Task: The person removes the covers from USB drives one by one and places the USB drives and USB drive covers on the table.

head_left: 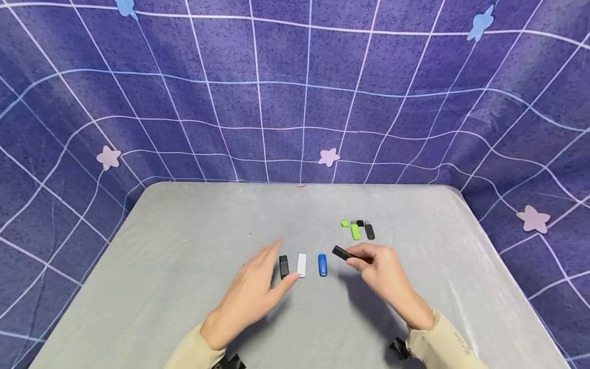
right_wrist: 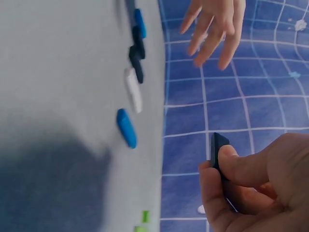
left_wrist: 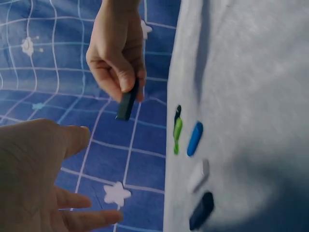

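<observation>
My right hand (head_left: 384,269) pinches a black USB stick (head_left: 341,252) between thumb and fingers, held up over the table. My left hand (head_left: 253,289) hovers with fingers extended and holds nothing. Close by its thumb are a black USB stick (head_left: 283,264) and a white USB stick (head_left: 301,262). To their right lies a blue USB stick (head_left: 322,265). In the right wrist view, the row continues with a second black stick (right_wrist: 138,43) and another blue stick (right_wrist: 140,23); the left hand mostly hides these in the head view.
Farther back lie a green USB stick (head_left: 355,232) and a dark USB stick (head_left: 370,231), both with their plugs bare. A green cap (head_left: 344,223) and a black cap (head_left: 360,223) sit beside them. The grey-covered table (head_left: 193,220) meets a purple grid-patterned curtain (head_left: 276,102).
</observation>
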`<action>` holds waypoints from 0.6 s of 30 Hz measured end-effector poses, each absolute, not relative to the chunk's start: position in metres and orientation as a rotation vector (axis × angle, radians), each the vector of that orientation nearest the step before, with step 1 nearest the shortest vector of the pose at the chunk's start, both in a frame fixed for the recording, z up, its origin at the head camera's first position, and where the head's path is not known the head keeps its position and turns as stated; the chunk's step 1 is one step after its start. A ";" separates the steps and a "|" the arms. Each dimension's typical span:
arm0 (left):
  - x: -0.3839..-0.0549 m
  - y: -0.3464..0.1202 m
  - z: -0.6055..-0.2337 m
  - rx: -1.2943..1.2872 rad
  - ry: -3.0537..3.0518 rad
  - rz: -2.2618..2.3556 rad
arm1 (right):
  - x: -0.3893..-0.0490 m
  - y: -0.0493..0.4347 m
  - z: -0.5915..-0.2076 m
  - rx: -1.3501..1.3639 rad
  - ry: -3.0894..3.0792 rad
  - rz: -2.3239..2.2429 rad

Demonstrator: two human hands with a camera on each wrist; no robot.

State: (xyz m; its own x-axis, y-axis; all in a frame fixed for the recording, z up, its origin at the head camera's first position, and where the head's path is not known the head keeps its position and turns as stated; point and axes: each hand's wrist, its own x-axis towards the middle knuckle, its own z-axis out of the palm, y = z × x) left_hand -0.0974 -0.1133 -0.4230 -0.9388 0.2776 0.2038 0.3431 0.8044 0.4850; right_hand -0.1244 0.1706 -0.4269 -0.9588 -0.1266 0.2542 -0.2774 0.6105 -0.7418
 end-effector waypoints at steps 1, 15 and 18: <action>-0.098 -0.110 -0.421 -0.511 -2.864 -0.817 | -0.123 0.170 -0.424 0.332 -2.659 1.282; -0.104 -0.075 -0.414 -0.771 -2.841 -0.983 | -0.104 0.158 -0.405 0.568 -2.587 1.416; -0.104 -0.070 -0.413 -0.817 -2.834 -0.984 | -0.103 0.157 -0.405 0.658 -2.599 1.432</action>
